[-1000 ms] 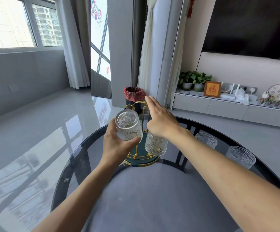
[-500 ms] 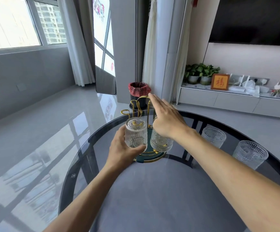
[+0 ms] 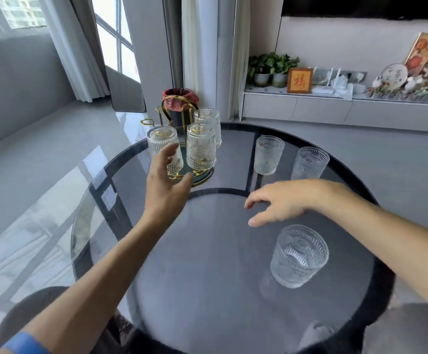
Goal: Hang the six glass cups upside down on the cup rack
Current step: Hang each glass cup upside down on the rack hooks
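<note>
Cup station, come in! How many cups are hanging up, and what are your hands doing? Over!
Left hand open beside hung cup. Right hand open, empty. Three cups on rack; three upright on table. Nothing blocking.

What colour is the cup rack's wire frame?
Gold: the rack has gold wire arms over a dark teal base, seen in the head view.

On the low cabinet (image 3: 335,108) along the far wall, to the right, a small wooden framed plaque (image 3: 300,80) shows one red Chinese character, 福, on a gold ground. Farther right on the same cabinet stands a round white plate (image 3: 393,74) with dark brush characters, too small to read. No other writing is legible.
</note>
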Demonstrator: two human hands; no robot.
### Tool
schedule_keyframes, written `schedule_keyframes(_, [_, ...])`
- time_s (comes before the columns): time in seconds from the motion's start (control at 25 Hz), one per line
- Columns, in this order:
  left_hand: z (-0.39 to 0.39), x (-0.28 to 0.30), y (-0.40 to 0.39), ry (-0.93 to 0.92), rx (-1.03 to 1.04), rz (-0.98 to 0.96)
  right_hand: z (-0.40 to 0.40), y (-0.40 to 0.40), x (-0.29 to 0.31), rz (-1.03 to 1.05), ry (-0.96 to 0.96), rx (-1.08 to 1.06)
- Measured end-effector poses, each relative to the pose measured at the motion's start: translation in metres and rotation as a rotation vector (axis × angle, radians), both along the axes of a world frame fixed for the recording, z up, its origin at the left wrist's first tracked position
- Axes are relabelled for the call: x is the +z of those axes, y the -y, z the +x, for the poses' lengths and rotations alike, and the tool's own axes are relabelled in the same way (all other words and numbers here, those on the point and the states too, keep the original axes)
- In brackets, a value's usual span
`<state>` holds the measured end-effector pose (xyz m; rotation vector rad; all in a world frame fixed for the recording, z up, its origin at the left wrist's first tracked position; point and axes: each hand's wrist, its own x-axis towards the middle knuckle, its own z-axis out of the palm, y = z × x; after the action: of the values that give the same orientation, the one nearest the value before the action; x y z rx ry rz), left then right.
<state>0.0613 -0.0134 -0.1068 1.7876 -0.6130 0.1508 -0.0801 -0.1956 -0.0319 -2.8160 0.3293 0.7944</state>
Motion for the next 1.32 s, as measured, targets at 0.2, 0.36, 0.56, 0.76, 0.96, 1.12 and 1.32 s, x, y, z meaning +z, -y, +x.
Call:
schedule_keyframes(0.2, [-0.035, -0.015, 0.015, -0.044, -0.140, 0.094, -0.039, -0.015, -0.007, -0.218, -0.344, -0.006])
schedule_keyframes(0.36, [-0.037, -0.010, 0.008, -0.132, -0.281, 0.153, -0.038, -0.013, -0.009, -0.123, -0.144, -0.088])
schedule_keyframes(0.56, [-0.032, 0.006, -0.014, -0.436, -0.367, 0.151, -0.006, -0.015, 0.002, 0.386, 0.414, -0.272])
schedule_keyframes(0.76, [-0.006, 0.021, -0.036, -0.891, -0.404, -0.225, 0.042, -0.051, 0.013, 0.842, 0.820, -0.397])
schedule_keyframes(0.96, [0.022, 0.038, -0.041, -0.725, -0.293, -0.550, 0.074, -0.064, 0.017, 1.120, 0.640, -0.301])
schedule_keyframes(1.12, [0.093, 0.082, -0.056, -0.438, -0.099, -0.616, 0.117, -0.043, 0.043, 0.838, 0.889, -0.297])
schedule_keyframes(1.32, [0.170, 0.106, -0.047, -0.156, 0.035, -0.315, 0.185, -0.024, 0.046, -0.134, 1.105, -0.053])
